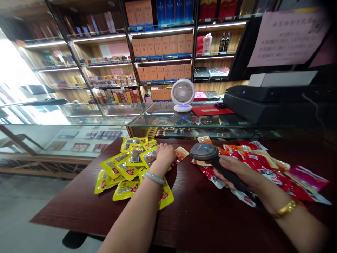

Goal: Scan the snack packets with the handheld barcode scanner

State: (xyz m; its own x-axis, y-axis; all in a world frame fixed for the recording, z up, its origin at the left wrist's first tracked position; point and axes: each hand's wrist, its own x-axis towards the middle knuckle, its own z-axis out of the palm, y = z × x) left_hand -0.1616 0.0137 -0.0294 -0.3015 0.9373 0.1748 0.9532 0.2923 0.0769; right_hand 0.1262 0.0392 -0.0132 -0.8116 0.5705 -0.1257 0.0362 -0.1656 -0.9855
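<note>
My right hand [237,170] is wrapped round the handle of a dark grey barcode scanner [204,151], whose head points left and shows a small blue light. Beneath and behind it spreads a pile of red and orange snack packets [265,168], with a pink packet [309,177] at its right end. My left hand [165,155] has its fingers curled at the edge of a small orange snack packet [181,154]; the fingertips are partly hidden. That hand is beside a heap of yellow snack packets [129,165], some lying under my wrist.
The dark red wooden table [195,214] meets a glass display counter [163,119]. On the counter stand a white fan [183,94], a red mat [212,110] and a black machine [265,102]. A monitor with a pink paper sign [286,38] rises at right. Shelves of boxes [162,47] line the back.
</note>
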